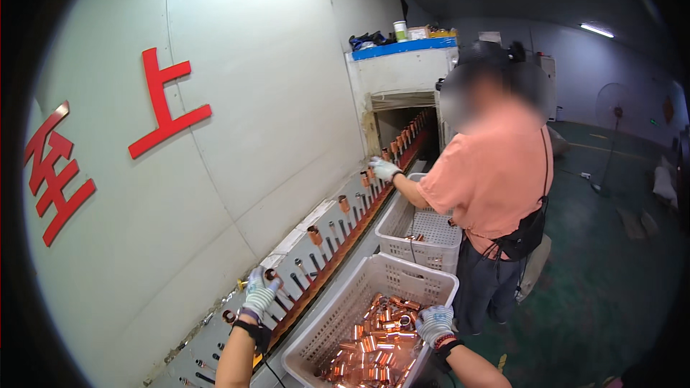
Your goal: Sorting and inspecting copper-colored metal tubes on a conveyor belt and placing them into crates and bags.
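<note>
My left hand (260, 293), in a striped work glove, is at a row of upright pegs along the wall. Its fingers close around a copper pipe fitting (271, 274) by a dark peg. Farther along, more copper fittings (315, 235) sit on pegs, while some pegs carry none. A white plastic crate (305, 348) stands in front of me, holding a heap of shiny copper fittings (368, 345). Over its right side, my right hand (435, 325), also gloved, has its fingers curled toward the heap. What these fingers hold, if anything, is hidden.
A co-worker (489, 179) in an orange shirt stands ahead on the right, one gloved hand (384, 169) at the pegs. Beside them is a second white crate (417, 248) with a few fittings. The peg row enters a machine opening (392, 126). A fan (617, 111) stands at far right.
</note>
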